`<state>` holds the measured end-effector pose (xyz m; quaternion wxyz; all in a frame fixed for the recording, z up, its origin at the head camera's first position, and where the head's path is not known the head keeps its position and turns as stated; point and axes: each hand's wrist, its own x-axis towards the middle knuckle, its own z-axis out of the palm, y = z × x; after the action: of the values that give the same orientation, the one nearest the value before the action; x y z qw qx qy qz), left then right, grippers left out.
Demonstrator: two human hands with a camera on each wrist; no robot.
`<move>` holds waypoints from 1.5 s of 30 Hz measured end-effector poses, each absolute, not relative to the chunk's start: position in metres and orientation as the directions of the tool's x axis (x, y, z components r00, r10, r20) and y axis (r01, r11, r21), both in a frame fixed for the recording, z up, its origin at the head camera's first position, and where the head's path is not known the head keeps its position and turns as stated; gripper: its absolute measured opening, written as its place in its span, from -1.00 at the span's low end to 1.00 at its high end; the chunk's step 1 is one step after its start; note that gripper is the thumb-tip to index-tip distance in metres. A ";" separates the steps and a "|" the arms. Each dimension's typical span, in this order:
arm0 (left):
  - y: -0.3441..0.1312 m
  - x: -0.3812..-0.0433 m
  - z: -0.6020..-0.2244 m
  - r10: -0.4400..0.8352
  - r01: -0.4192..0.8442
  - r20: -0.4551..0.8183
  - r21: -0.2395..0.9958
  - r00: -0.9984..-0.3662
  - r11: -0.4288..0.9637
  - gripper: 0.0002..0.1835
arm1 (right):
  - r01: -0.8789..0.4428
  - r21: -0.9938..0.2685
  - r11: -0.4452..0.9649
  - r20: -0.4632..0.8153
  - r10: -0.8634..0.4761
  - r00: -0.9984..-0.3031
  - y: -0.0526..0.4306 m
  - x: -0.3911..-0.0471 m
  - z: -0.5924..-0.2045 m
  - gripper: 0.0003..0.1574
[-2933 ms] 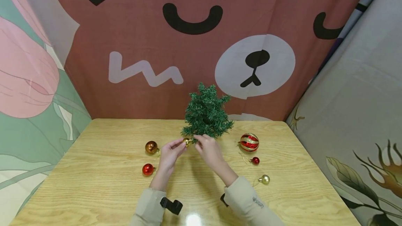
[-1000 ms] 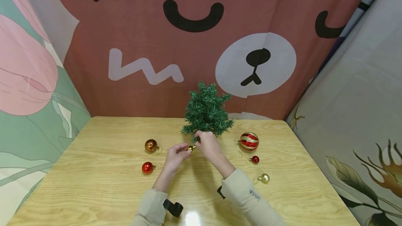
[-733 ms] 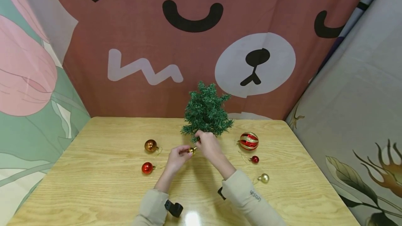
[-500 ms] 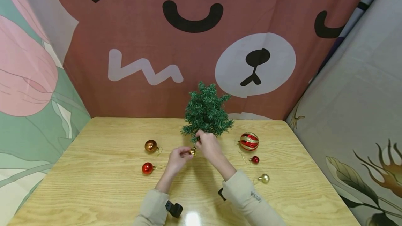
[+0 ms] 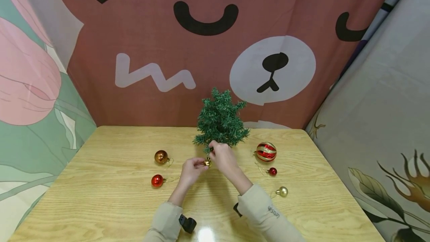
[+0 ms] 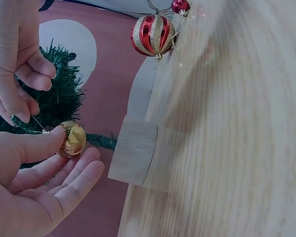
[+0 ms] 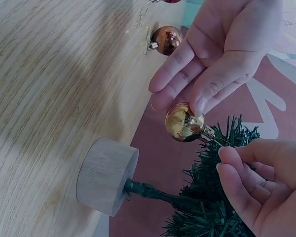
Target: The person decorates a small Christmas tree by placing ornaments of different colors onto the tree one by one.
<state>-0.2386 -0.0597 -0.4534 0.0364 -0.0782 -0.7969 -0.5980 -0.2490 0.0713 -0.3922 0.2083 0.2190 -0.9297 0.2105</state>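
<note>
My left hand (image 5: 190, 171) holds a shiny gold bauble (image 5: 207, 162) between thumb and fingers, just in front of a small green artificial Christmas tree (image 5: 220, 118). In the right wrist view, the bauble's cap (image 7: 207, 132) points toward my right hand (image 7: 276, 177), whose thumb and forefinger pinch its thin hanging string (image 7: 222, 143) close to the branches. The left wrist view shows that string (image 6: 38, 122) running taut from the gold bauble (image 6: 73, 140) up to the right fingertips. Whether the right fingers also touch a branch, I cannot tell.
Left on the wooden table (image 5: 111, 204) lie a copper bauble (image 5: 161, 157) and a red one (image 5: 157, 180). To the right are a striped red-and-gold bauble (image 5: 266, 151), a small dark red one (image 5: 272, 171) and a pale gold one (image 5: 283, 192). The tree has a round wooden base (image 7: 106, 177).
Compared with the earliest frame, my left hand has brought the gold bauble a little right and nearer to me, below the right hand. The right hand has stayed almost in place by the lower branches.
</note>
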 end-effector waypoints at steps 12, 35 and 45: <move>-0.058 -0.239 -0.454 0.083 0.168 0.152 0.953 -0.985 0.251 -0.73 | -0.512 -0.293 0.807 0.497 -0.329 -0.803 0.071 -0.249 -0.393 -0.83; -0.057 -0.241 -0.456 0.094 0.151 0.134 0.968 -0.987 0.202 -0.64 | -0.553 -0.268 0.789 0.553 -0.344 -0.759 0.075 -0.243 -0.379 -0.83; -0.057 -0.242 -0.456 0.093 0.153 0.136 0.967 -0.986 0.206 -0.64 | -0.702 -0.175 0.690 0.743 -0.375 -0.555 0.079 -0.248 -0.373 -0.95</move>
<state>-0.2415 -0.0570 -0.4557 0.0240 -0.0792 -0.7761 -0.6252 -0.2479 0.0793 -0.3735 0.3498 0.3167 -0.8502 0.2334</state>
